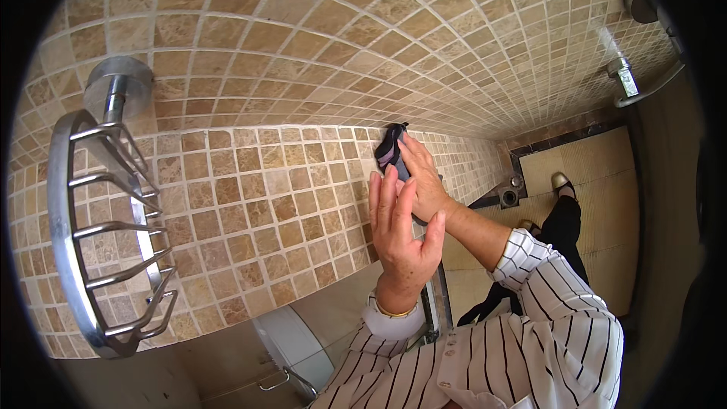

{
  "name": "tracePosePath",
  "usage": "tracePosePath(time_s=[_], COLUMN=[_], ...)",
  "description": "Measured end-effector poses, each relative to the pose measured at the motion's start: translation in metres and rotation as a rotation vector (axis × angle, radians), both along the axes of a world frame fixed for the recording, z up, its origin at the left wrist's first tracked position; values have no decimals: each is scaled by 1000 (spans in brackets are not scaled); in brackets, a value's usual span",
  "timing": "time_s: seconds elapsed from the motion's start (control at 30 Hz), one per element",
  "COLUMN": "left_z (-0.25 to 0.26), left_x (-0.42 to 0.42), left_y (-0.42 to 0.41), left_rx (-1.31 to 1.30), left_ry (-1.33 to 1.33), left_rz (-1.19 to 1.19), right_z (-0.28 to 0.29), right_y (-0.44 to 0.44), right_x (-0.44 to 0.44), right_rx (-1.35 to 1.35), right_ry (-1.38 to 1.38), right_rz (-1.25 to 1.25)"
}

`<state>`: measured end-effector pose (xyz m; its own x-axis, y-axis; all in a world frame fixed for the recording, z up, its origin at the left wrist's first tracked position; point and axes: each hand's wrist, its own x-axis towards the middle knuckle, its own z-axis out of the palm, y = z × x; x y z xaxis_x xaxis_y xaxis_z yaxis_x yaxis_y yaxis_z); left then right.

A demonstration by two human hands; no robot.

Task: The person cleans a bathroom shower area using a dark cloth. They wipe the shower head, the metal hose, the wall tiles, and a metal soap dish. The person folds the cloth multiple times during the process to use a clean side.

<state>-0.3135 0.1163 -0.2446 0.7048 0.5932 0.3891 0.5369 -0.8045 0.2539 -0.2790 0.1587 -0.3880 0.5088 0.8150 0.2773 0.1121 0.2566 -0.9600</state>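
My right hand [423,182] lies with its fingers stretched along a bunched cloth [389,147] in black, grey and purple. The cloth rests against the small brown mosaic tiles [289,182], close to the line where two tiled faces meet. The hand covers much of the cloth. Partly in front of the right hand, my left hand [403,238] is raised with its fingers apart and nothing in it. A gold-coloured bangle [393,313] circles the left wrist.
At the left, a chrome wire basket [62,227] juts from the tiles on a round mount [122,88]. A chrome wall fitting [627,79] is at the far right. My shoe [561,180] stands on the tiled floor [602,204], near a floor drain [509,197].
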Motion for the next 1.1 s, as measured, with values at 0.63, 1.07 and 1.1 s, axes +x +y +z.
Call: tracePosePath(time_s=[0.63,1.07,1.1], left_z=[-132,136,140], left_x=[6,-5,-5], left_y=[3,-6,-4], left_rx=[-172,408,450], left_ry=[360,-90,-102], left_rz=[138,187,177], right_z=[-128,192,200], right_y=[-23,-1,2], right_x=[-38,-2,2], right_rx=[-291,410,431], right_ry=[-91,-356,-367], right_rz=[104,84,84])
